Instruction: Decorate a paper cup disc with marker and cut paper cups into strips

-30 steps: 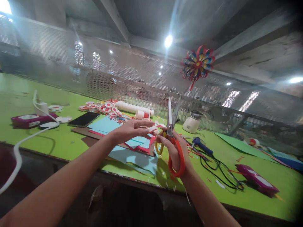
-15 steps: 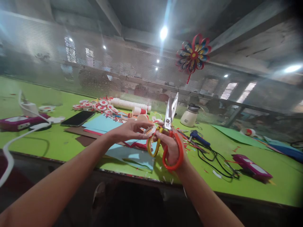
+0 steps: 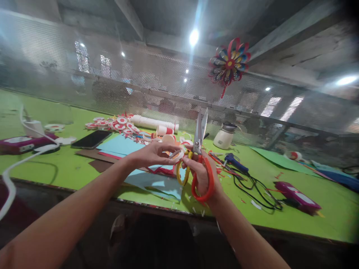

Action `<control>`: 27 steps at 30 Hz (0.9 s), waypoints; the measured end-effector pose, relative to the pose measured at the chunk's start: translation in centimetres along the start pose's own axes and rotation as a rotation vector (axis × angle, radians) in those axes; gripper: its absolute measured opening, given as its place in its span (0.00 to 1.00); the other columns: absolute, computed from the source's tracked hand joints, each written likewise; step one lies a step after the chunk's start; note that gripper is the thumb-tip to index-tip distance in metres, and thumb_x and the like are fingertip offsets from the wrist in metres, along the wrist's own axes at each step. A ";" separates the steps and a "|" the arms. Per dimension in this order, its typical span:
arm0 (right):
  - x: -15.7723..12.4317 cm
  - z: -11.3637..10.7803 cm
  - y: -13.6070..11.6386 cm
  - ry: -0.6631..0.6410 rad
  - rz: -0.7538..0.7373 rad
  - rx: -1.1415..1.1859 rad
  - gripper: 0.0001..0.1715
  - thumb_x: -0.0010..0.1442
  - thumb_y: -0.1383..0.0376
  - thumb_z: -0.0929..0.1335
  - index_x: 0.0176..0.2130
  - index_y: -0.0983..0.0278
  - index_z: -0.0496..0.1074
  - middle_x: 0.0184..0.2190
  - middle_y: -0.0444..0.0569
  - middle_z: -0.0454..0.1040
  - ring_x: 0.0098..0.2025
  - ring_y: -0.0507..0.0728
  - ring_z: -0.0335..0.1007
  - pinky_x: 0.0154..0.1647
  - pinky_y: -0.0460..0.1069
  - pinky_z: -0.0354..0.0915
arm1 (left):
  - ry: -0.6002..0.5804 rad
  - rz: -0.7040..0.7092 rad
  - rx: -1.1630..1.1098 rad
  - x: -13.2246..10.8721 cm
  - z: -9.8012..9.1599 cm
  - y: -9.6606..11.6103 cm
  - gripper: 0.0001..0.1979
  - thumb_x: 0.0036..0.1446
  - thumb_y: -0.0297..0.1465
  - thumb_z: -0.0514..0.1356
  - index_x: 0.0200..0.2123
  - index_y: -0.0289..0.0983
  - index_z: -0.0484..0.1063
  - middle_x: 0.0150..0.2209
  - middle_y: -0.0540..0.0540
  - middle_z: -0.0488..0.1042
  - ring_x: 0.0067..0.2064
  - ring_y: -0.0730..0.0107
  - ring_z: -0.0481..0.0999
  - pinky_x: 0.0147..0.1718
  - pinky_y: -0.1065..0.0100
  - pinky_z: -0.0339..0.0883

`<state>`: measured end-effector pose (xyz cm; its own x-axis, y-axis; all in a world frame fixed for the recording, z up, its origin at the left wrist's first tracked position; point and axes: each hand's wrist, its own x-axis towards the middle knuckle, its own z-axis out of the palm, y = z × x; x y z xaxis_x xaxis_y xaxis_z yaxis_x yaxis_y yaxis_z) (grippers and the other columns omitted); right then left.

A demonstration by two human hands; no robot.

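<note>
My left hand (image 3: 151, 154) is closed in a pinch on a small white paper ring (image 3: 177, 157) above the table's middle. Hooked over my right hand (image 3: 202, 176) is a pair of scissors (image 3: 197, 145) with one red and one yellow handle loop, its blades upward and slightly parted. The thumb and fingertips of that hand also reach the ring's right side. Blue paper sheets (image 3: 159, 185) and red scraps lie below the hands. Just behind them, a white paper cup (image 3: 164, 130) with a red band rests on its side.
Red-and-white paper discs (image 3: 122, 127) are heaped at the back left, near a white roll (image 3: 154, 123) and a phone (image 3: 92, 139). Rightward are a blue glue gun (image 3: 236, 163) with black cord, a cream jug (image 3: 223, 139), a purple power strip (image 3: 297, 197) and green paper (image 3: 283, 160).
The scissors have shifted slightly left, and their blades look a little closer together. My left hand keeps its pinch on the paper ring, almost unmoved.
</note>
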<state>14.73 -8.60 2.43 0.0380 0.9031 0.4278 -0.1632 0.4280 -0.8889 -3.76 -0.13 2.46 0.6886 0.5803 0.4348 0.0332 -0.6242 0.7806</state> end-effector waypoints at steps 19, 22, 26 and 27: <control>-0.3 0.2 0.9 0.118 -0.188 -0.290 0.16 0.50 0.66 0.70 0.42 0.61 0.70 0.28 0.40 0.69 0.28 0.51 0.65 0.31 0.47 0.62 | 0.071 0.222 0.161 0.4 1.7 -0.1 0.18 0.57 0.33 0.62 0.51 0.39 0.71 0.49 0.42 0.73 0.49 0.64 0.73 0.45 0.62 0.74; -0.2 0.2 1.0 0.104 -0.184 -0.276 0.16 0.50 0.67 0.69 0.42 0.61 0.70 0.27 0.39 0.68 0.28 0.51 0.64 0.31 0.47 0.62 | 0.069 0.230 0.127 0.4 2.0 -0.3 0.17 0.57 0.33 0.61 0.50 0.39 0.70 0.48 0.42 0.71 0.48 0.65 0.73 0.44 0.63 0.74; -0.1 0.1 0.9 0.107 -0.174 -0.247 0.16 0.50 0.67 0.70 0.42 0.61 0.71 0.31 0.41 0.71 0.30 0.51 0.65 0.32 0.47 0.62 | 0.069 0.209 0.111 0.5 2.2 0.1 0.16 0.57 0.34 0.61 0.50 0.38 0.70 0.46 0.43 0.71 0.46 0.67 0.73 0.42 0.64 0.75; -0.1 0.1 0.9 0.107 -0.159 -0.230 0.16 0.50 0.67 0.70 0.42 0.61 0.71 0.32 0.42 0.72 0.30 0.51 0.65 0.33 0.47 0.62 | 0.063 0.199 0.114 0.5 2.2 0.2 0.16 0.57 0.34 0.60 0.50 0.38 0.70 0.46 0.43 0.72 0.45 0.67 0.73 0.41 0.64 0.74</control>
<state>14.45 -8.31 1.61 0.1512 0.8173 0.5560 0.0800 0.5505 -0.8310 -1.85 -1.15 1.85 0.6430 0.4693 0.6052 -0.0145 -0.7826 0.6223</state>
